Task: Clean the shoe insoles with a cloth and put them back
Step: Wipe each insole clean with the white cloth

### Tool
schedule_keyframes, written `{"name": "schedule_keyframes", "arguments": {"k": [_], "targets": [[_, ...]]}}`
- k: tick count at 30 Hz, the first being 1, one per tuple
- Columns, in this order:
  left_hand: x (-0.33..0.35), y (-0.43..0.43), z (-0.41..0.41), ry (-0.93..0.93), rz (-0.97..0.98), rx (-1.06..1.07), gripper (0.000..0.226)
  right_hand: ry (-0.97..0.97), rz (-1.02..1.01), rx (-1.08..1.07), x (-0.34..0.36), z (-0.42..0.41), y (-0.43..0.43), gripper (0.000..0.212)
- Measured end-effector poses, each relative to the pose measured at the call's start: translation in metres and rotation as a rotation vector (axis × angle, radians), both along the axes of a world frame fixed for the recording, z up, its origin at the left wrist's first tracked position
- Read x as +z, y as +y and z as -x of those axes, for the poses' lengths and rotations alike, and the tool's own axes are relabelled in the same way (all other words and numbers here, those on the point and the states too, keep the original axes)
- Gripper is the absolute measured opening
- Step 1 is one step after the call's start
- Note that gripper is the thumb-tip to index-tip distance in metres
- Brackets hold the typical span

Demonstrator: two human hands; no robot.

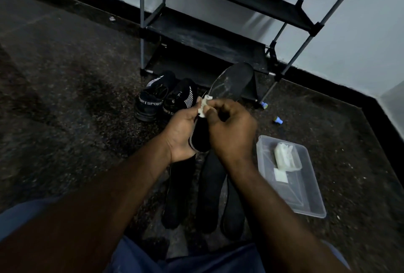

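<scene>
Hands at centre of the head view: the left hand [182,136] is closed around the heel end of a long black foam insole [229,83], whose scuffed, greyish toe end rises away from the person toward the rack; the right hand [232,129] is curled shut, its thumb and fingers pinching a small crumpled white cloth [203,106] against the near part of that insole, beside the left thumb. Directly below the hands, three further dark insoles [211,192] lie side by side on the dark speckled floor [65,98], their long axes running toward the person, between the bare forearms. Blue fabric covers the person's legs at the lower edge. Beyond the hands stands a pair of black knit sports shoes [162,98] with white stripes and white "SPORT" lettering, set close together with heels toward the camera. To the right of the right forearm rests a shallow clear plastic rectangular tray [310,198] holding folded white wipes [286,157] and a small white square below them. Two small blue-capped objects [277,120] lie on the floor between the tray and the rack; their nature cannot be told. Behind everything, a black-shelved rack with grey metal tubes [203,34] stands against a pale wall [349,43] edged by a black skirting band.
</scene>
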State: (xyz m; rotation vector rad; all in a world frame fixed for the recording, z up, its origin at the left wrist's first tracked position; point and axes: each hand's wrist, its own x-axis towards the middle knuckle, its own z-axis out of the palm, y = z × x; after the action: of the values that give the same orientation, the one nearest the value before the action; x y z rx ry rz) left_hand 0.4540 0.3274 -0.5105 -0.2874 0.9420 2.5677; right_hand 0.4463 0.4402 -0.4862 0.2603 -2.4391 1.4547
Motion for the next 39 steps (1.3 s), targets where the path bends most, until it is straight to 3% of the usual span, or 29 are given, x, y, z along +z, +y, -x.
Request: {"name": "schedule_keyframes", "arguments": {"k": [4,8,15,20,26,34,39], "targets": [[-0.003,-0.002,0.001,-0.009,0.029,0.069,0.056,0.062,-0.239,-0.005,-0.003,-0.008,-0.015,0.023],[-0.003,-0.005,0.002,-0.024,0.061,0.109,0.074,0.109,-0.286,0.029,-0.011,-0.029,-0.021,0.027],[0.0,-0.012,0.004,-0.049,0.04,0.238,0.075,0.129,-0.267,0.13,-0.031,-0.053,-0.009,0.032],[0.001,-0.011,0.005,-0.03,0.029,0.232,0.073,0.152,-0.305,0.097,-0.028,-0.055,-0.01,0.031],[0.002,-0.007,0.003,-0.036,0.068,0.171,0.082,0.116,-0.322,0.032,-0.011,-0.019,-0.031,0.045],[0.001,-0.015,0.005,-0.032,0.09,0.232,0.071,0.12,-0.314,0.122,-0.028,-0.047,-0.017,0.037],[0.004,-0.007,0.004,-0.022,0.132,0.224,0.071,0.13,-0.341,0.061,-0.018,-0.042,-0.02,0.041]]}}
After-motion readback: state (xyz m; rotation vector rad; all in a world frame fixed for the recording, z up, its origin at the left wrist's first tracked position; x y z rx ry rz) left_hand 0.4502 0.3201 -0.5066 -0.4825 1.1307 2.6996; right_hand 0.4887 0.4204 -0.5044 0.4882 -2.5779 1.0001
